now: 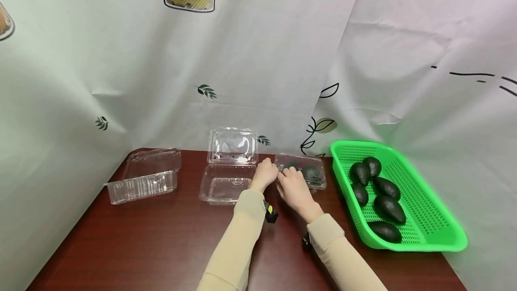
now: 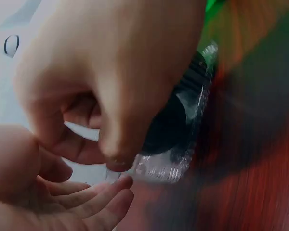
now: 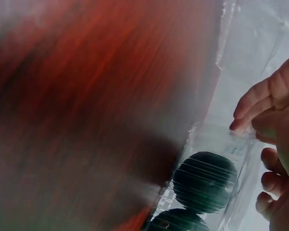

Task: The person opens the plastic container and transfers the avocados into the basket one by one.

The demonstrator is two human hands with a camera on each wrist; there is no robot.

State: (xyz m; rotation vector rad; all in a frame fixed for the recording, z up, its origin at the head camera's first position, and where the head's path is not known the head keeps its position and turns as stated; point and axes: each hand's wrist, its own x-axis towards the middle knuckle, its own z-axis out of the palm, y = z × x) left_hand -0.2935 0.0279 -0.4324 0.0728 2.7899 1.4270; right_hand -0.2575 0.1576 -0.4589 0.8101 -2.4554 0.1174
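A lidded clear plastic clamshell container (image 1: 319, 184) stands at the back right of the table, with dark avocados (image 3: 205, 182) inside. Both hands meet at its left end. My left hand (image 1: 265, 174) pinches the far left corner, some of its fingers loosely stretched in the left wrist view. My right hand (image 1: 294, 190) grips the near side of that end, thumb and forefinger bent close together. Fingers partly hide the rim, so whether the lid is fully fastened cannot be seen. To the left of my left hand lies an open clamshell (image 1: 226, 183), its lid raised.
Another open clamshell (image 1: 141, 187) sits at the table's left, its lid tilted back. A green plastic basket (image 1: 434, 205) with several dark avocados (image 1: 389, 209) occupies the right side. Behind the brown table (image 1: 161, 241) hangs a white printed curtain (image 1: 258, 57).
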